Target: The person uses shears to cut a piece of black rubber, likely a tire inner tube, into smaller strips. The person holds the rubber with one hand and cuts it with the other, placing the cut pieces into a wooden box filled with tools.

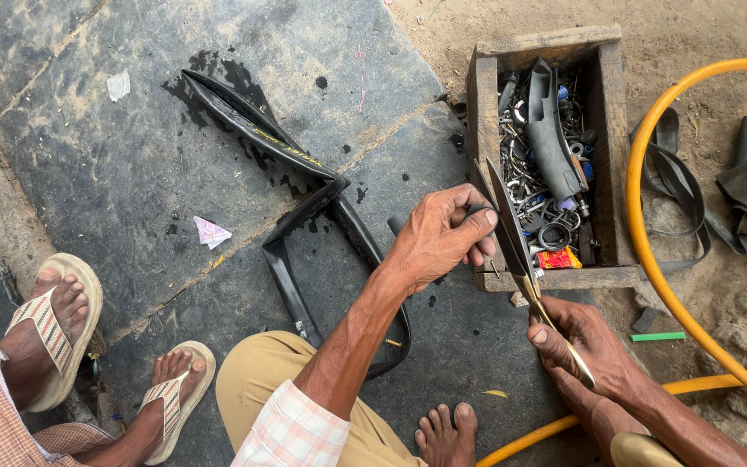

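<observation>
The floor [131, 147] is made of large dark stone slabs, rough and stained, with pale joints running between them; toward the right it gives way to dusty, sandy ground. A limp black rubber inner tube [304, 216] lies folded in a zigzag across the middle slabs, wet dark patches around its upper end. At the right edge of the slabs sits a worn wooden box [482, 112] with thick, weathered walls, filled with a tangle of small metal parts, rings and another piece of black rubber. A smooth yellow hose [650, 259] curves around the box and along the lower right of the ground, with dark rubber strips beside it. The left hand [438, 238] is just in front of the box, its fingers curled tightly around a small piece of black rubber [399, 223]. The right hand [585, 346], lower right, grips the brass-coloured handles of large scissors [512, 229], fingers clamped on them; the long dark blades stand open, pointing up toward the box, close beside the left hand's fingertips. At the lower left, another person's feet in striped sandals [49, 329] rest on the slabs.
</observation>
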